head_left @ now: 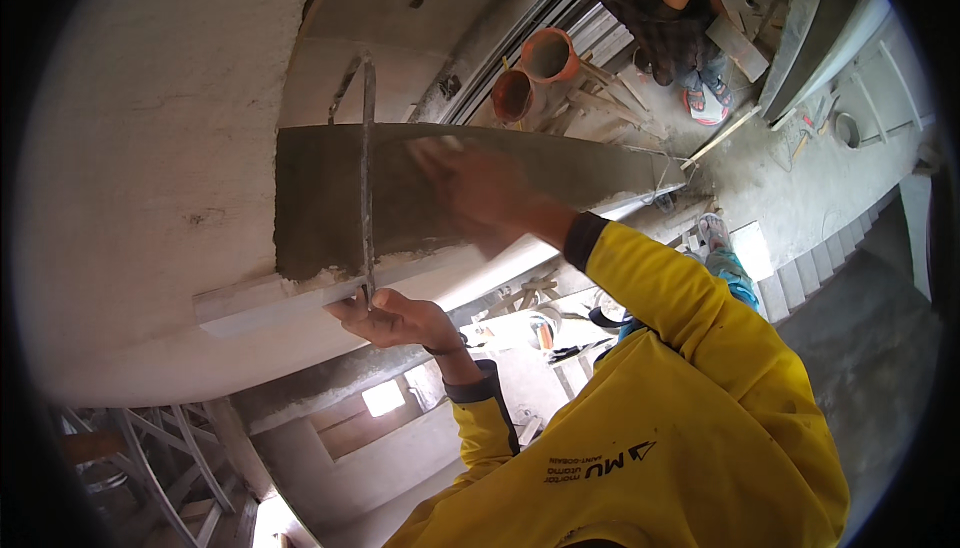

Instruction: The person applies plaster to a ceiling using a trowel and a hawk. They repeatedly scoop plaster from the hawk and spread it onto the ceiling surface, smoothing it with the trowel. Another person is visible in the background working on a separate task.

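A bent metal rod, shaped like a rebar clamp, stretches across a dark grey band of smooth, damp-looking mortar. My left hand is closed round the rod's lower end, its fingers against the pale straight board that runs along the mortar's edge. Over the mortar, to the right of the rod, is my right hand, smeared by motion. Its fingers are too blurred to show whether anything is in them.
White wall fills the left side. Two orange buckets stand beyond the beam, near loose timber pieces. Another person stands at the top. Stair steps lie at right, metal framing at lower left.
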`<state>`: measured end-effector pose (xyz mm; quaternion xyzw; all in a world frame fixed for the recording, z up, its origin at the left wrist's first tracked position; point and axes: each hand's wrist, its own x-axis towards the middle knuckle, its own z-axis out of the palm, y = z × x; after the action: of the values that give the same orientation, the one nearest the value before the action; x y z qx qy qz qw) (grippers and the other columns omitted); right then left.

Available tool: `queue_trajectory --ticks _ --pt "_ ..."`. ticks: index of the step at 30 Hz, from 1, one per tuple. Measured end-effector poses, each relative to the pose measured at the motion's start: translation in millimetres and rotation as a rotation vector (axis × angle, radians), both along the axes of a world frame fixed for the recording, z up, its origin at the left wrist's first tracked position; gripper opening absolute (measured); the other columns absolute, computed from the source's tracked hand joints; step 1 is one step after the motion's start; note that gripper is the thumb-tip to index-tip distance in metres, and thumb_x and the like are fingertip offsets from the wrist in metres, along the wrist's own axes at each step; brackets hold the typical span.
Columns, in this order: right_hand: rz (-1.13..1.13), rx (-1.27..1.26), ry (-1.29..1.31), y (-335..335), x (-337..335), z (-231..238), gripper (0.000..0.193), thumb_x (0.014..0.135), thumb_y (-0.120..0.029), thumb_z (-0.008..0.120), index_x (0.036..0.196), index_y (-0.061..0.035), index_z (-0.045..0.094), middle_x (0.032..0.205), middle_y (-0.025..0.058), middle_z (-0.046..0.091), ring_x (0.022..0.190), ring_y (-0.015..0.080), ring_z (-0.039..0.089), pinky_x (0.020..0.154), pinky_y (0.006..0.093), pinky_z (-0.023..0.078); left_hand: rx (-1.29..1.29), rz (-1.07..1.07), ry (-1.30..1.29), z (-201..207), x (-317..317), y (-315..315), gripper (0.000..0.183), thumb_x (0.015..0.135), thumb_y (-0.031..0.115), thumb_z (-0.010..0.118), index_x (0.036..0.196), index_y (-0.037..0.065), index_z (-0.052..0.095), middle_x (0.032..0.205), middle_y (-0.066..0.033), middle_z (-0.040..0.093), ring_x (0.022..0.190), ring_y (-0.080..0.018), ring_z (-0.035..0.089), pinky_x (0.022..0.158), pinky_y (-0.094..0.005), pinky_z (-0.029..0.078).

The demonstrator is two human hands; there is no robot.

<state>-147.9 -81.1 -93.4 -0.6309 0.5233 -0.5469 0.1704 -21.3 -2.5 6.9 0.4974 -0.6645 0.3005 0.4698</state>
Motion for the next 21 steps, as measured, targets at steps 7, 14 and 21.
queue_trajectory --ticks 7,14,21 --pt "0.142 0.030 -0.054 45 -13 30 0.053 0.099 -0.027 0.047 0.150 -0.0133 0.041 0.131 0.0155 0.060 0.113 0.0327 0.065 0.089 0.0466 0.057 0.051 0.119 0.043 -3 4 10 0.069 0.105 0.050 0.043 0.142 -0.009 0.043 0.126 -0.0231 0.053 0.107 -0.0311 0.054 0.093 -0.0437 0.044" --pt "0.055 0.123 -0.100 -1 20 -53 0.058 0.094 -0.016 0.052 0.151 -0.0209 0.042 0.136 0.0133 0.057 0.114 0.0334 0.063 0.081 0.0497 0.058 -0.006 0.033 0.047 0 -12 2 0.064 0.105 0.055 0.040 0.126 -0.004 0.054 0.115 -0.0184 0.053 0.100 -0.0293 0.053 0.086 -0.0422 0.045" --pt "0.319 0.134 -0.105 22 -25 50 0.056 0.096 -0.026 0.050 0.150 -0.0112 0.041 0.140 0.0162 0.053 0.119 0.0315 0.060 0.089 0.0464 0.056 0.080 0.123 0.019 -1 13 14 0.068 0.106 0.048 0.044 0.145 -0.007 0.041 0.125 -0.0209 0.053 0.105 -0.0291 0.053 0.092 -0.0425 0.044"
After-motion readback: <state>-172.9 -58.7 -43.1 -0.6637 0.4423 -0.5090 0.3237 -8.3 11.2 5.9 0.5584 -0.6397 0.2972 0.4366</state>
